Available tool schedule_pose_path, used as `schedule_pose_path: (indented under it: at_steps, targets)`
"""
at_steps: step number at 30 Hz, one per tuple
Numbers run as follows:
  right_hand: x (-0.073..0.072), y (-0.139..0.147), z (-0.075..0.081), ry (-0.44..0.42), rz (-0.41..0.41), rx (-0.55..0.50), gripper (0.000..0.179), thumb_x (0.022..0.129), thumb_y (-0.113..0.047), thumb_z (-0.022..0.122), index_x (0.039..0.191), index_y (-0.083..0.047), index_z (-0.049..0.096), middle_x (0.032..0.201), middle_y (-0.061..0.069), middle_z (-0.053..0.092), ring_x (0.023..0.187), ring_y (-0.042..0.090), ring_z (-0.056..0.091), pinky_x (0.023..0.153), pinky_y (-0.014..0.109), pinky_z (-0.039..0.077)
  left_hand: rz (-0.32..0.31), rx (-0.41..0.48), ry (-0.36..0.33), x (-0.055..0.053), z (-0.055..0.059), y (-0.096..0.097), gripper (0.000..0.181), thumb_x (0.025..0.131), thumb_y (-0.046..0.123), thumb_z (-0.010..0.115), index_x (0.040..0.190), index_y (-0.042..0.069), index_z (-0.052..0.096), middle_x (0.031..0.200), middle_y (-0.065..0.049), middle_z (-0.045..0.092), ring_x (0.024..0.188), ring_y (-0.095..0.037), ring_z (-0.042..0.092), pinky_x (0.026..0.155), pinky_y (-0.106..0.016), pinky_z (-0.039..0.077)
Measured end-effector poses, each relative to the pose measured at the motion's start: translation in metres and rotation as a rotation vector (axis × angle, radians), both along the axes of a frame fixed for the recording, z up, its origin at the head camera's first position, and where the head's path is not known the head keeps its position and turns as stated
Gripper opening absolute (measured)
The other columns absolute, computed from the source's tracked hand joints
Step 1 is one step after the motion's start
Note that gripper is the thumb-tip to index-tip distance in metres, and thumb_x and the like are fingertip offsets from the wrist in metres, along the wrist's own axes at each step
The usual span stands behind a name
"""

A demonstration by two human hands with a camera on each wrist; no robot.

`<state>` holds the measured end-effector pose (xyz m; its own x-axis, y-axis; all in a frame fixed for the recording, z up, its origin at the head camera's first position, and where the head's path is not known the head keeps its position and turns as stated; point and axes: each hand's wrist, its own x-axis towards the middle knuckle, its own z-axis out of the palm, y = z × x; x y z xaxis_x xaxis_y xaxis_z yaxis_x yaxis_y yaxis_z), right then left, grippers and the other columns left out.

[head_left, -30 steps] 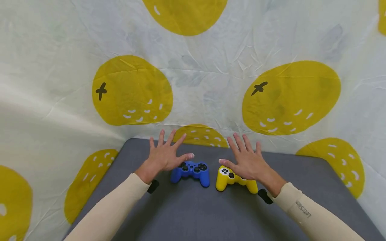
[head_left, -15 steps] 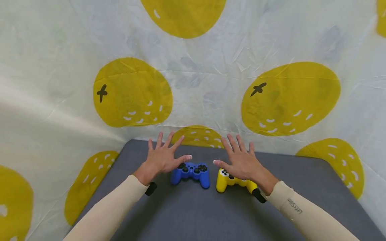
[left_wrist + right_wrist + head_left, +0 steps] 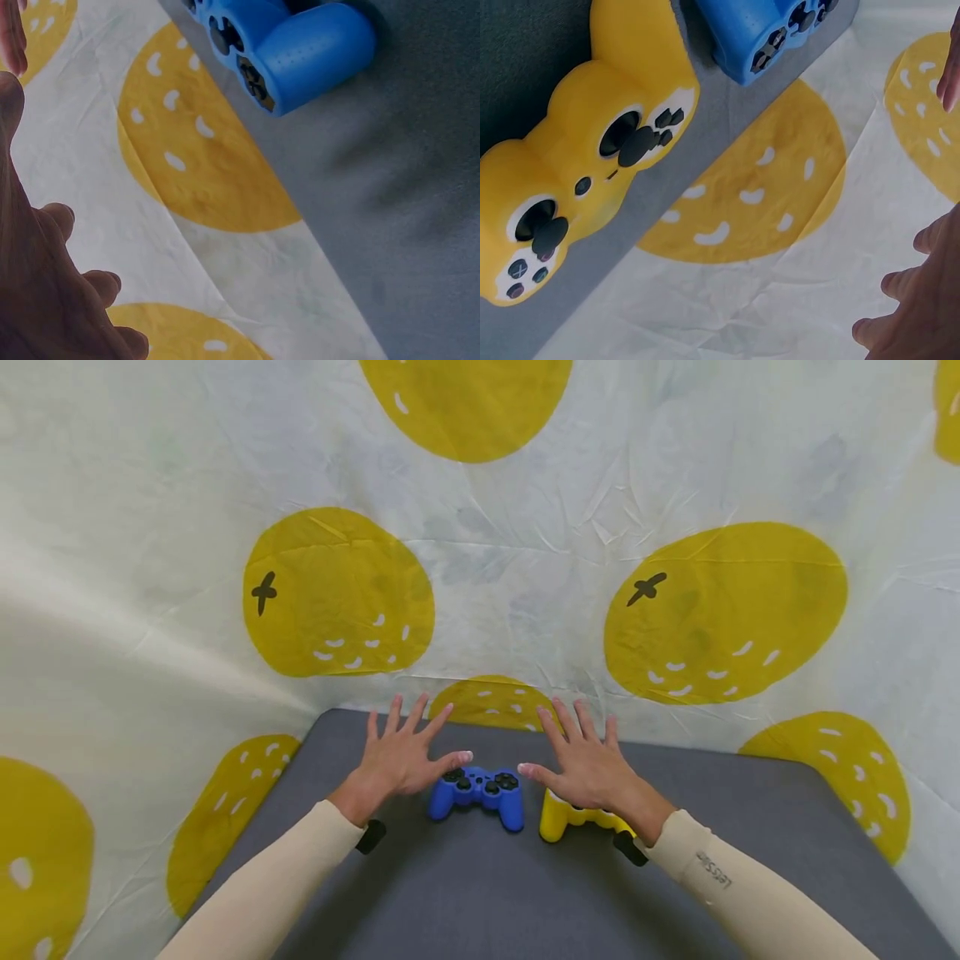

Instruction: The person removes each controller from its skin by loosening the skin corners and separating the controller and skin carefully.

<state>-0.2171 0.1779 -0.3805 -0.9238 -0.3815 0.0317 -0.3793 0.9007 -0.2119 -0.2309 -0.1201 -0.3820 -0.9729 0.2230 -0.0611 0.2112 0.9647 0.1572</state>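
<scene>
Two game controllers lie side by side on a grey table. The blue game controller [image 3: 477,793] is on the left and the yellow game controller [image 3: 557,817] on the right. My left hand [image 3: 401,762] is held above the table, fingers spread, its thumb tip over the blue controller's upper left corner. My right hand [image 3: 592,768] hovers with spread fingers over the yellow controller and hides much of its top. In the right wrist view the whole row of sticks and buttons on the yellow controller [image 3: 592,142] shows, apart from the hand. Neither hand holds anything.
The grey table [image 3: 480,893] ends at a white cloth [image 3: 517,585] with big yellow fruit prints, hanging behind and on both sides. A small black piece sits under each wrist, the left one [image 3: 371,837] and the right one [image 3: 628,848].
My right hand has moved left, toward the left hand, covering more of the yellow controller's buttons. The left hand has shifted slightly left and down. Both controllers stay in place.
</scene>
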Motion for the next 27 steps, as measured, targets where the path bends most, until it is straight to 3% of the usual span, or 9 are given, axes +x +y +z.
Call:
schedule_pose_path:
  at_steps: [27]
  targets:
    - [-0.009,-0.026,-0.012,0.006,0.019,0.005,0.097,0.097,-0.075,0.046,0.169,-0.023,0.008,0.177,0.012,0.002,0.163,0.046,-0.001,0.120,0.081,-0.001,0.004,0.011,0.033,0.001,-0.008,-0.010,0.088,0.094,0.084,0.036,0.167,0.040,0.013,0.178,-0.005,0.000,0.162,-0.043,-0.011,0.126,-0.072,-0.003]
